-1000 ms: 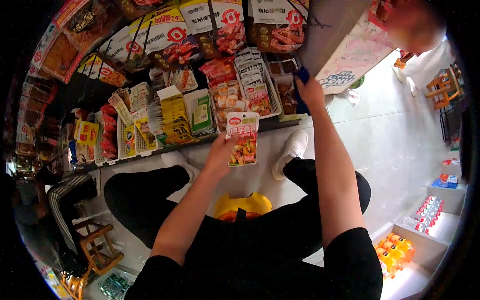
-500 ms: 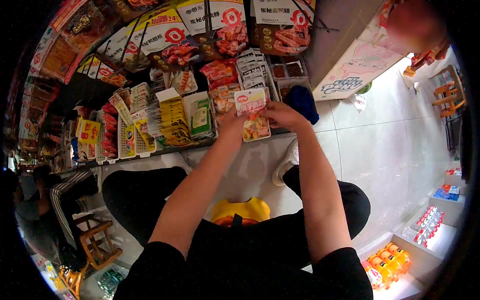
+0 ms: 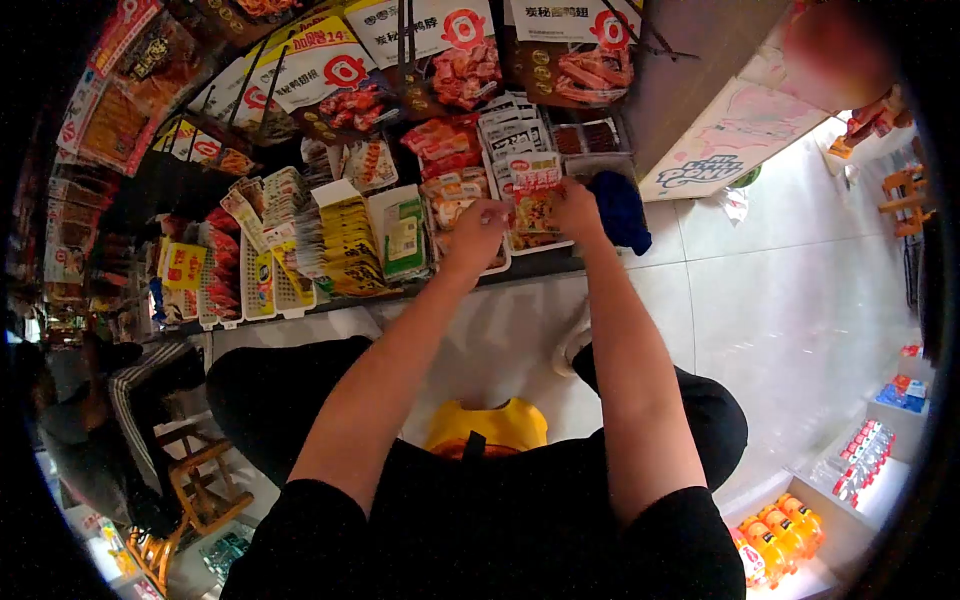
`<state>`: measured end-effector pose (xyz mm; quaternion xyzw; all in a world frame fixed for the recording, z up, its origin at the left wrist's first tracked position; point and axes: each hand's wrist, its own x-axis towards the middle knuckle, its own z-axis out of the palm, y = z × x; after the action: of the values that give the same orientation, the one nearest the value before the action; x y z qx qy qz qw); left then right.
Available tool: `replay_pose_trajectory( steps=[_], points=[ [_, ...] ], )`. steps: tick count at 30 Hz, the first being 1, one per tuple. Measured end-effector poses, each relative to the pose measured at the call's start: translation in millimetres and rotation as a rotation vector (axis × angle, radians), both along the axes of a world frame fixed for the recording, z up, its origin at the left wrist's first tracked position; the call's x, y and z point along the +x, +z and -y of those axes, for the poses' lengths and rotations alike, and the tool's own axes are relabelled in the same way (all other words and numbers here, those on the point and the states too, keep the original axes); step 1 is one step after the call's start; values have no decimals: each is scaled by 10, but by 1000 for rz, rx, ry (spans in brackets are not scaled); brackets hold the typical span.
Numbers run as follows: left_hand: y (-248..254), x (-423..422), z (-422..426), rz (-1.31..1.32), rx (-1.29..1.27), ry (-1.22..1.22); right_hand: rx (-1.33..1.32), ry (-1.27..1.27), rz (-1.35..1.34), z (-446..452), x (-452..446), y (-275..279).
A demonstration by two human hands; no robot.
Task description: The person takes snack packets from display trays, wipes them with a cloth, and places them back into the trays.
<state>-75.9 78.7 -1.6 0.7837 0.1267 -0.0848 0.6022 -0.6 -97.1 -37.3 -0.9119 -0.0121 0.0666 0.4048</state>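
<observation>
A snack packet with a red-and-white top and a clear window of brownish food stands in a white basket on the shelf. My right hand grips its right edge, fingers bent around the side. At the packet's left edge is my left hand, its fingers curled and their tips against the edge. Behind the snack packet, a row of white-and-black packets fills the same basket. Left of it, under my left hand, sits a basket of orange-and-white packets.
Dark blue cloth bulges from a bin on the right. Yellow packets and a green-and-white packet stand to the left. Large food bags hang above. A yellow stool is beneath me; orange bottles stand lower right.
Both hands have carried the snack packet forward and slightly right, from in front of the shelf into the white basket. The view has shifted slightly.
</observation>
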Motion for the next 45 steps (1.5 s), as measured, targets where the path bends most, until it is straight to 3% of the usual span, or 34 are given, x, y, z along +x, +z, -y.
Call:
replay_pose_trajectory(
  steps=[5,8,10,12,14,16,18,21,24,28,32,34,35,37,39,41,43,45],
  points=[
    [186,-78,79,-23,-33,-24,-150,131,-76,-165,18,-471],
    [128,-144,93,59,65,-107,-259,161,-140,-210,-102,-425],
    [122,-273,112,100,31,-137,-376,256,-127,-290,-211,89],
    [151,-510,148,98,-117,-128,-322,89,-94,-311,-125,-396],
    [7,-765,54,203,-92,-150,-308,24,-46,-307,-113,-500],
    [-31,-1004,-65,74,-53,-159,-334,59,24,-282,-202,-257],
    [-23,-1244,-230,-290,-10,-160,-351,12,-28,-271,-232,-59],
    [-518,-1614,-401,-407,18,-166,-299,-50,-26,-246,-360,145],
    [-1012,-1956,-566,-304,531,-430,-196,-72,-17,-146,-516,76],
    [-678,-2040,-531,-262,564,-533,-207,-167,125,-258,-875,-36],
    [-168,-1825,-320,-236,433,-476,-195,-35,-16,-455,-1474,105],
    [-140,-1838,-251,-194,382,-406,-120,225,-201,-383,-1699,-446],
    [-285,-1893,-223,-141,355,-356,-303,539,-154,-400,-1801,-559],
    [-547,-2027,-222,-68,328,-309,-430,814,-220,-404,-2019,-1003],
    [-692,-2110,-289,-16,333,-312,-369,722,-342,-497,-2154,-1017],
    [-494,-2159,-316,20,435,-360,-367,624,-382,-643,-2432,-352],
    [-360,-2154,-337,-6,471,-399,-440,674,-298,-759,-2544,110],
    [-278,-2098,-346,-90,444,-433,-447,634,-240,-788,-2640,184]
  ],
)
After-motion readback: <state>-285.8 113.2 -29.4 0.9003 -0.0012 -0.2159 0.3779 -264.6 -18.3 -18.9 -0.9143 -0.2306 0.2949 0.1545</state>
